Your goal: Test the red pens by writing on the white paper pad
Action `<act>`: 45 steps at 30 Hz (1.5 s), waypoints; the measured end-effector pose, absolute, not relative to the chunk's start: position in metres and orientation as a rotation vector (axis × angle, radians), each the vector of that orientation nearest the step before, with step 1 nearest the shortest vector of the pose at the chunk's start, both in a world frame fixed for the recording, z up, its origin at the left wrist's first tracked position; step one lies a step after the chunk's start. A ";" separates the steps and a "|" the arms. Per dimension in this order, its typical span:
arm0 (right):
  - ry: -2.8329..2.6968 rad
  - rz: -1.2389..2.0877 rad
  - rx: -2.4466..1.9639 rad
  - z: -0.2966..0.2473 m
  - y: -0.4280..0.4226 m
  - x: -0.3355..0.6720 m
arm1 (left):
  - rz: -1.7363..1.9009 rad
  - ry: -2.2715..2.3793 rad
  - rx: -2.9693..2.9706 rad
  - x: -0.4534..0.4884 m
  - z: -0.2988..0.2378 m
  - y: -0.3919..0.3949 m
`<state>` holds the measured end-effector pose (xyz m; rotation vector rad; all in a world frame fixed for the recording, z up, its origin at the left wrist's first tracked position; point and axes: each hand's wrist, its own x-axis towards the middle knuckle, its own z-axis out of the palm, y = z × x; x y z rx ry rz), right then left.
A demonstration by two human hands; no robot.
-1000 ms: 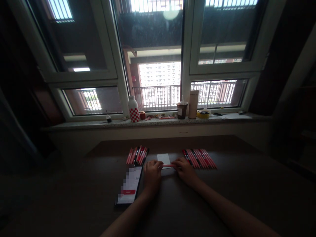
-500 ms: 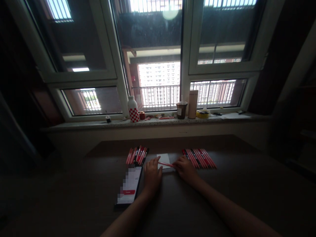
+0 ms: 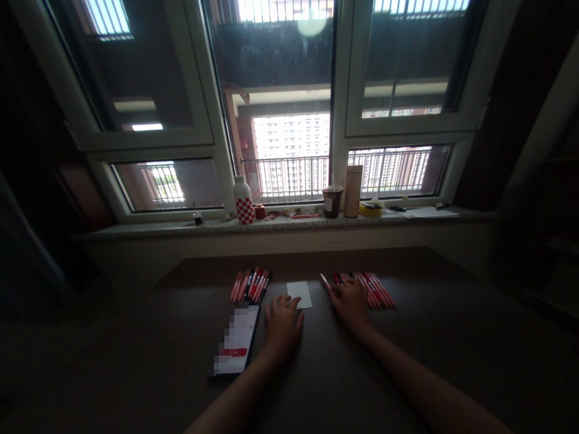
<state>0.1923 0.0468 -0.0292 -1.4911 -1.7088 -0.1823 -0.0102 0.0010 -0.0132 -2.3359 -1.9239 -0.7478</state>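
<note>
My right hand [image 3: 351,301] has its fingers closed on a pink pen [image 3: 324,281], whose far end sticks out to the upper left. That pen is just left of a row of pink, red and black pens [image 3: 377,290], partly covered by the hand. My left hand [image 3: 283,319] rests palm down with its fingers apart and nothing in them. Its fingertips reach the lower left edge of a small white paper [image 3: 300,294]. A second group of pens [image 3: 251,284] lies side by side beyond that hand, to the left.
A phone [image 3: 239,343] with a lit screen lies left of my left hand on the dark table [image 3: 181,337]. Along the windowsill [image 3: 208,227] stand a checkered bottle [image 3: 245,202], a drink cup [image 3: 332,202], a tan tumbler [image 3: 353,191] and yellow tape [image 3: 371,209].
My right hand has carried the pen from over the paper to the right row, turning it more upright in view. My left hand has let go of the pen's other end and dropped slightly.
</note>
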 end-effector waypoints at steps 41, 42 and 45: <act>-1.808 -0.269 -1.930 -0.015 0.038 0.188 | -0.706 -1.933 -2.359 -0.011 -0.016 0.002; -1.804 -0.263 -1.932 -0.015 0.039 0.188 | -0.705 -1.934 -2.360 -0.011 -0.016 0.002; -1.787 -0.247 -1.941 -0.016 0.040 0.188 | -0.709 -1.930 -2.368 -0.011 -0.015 0.001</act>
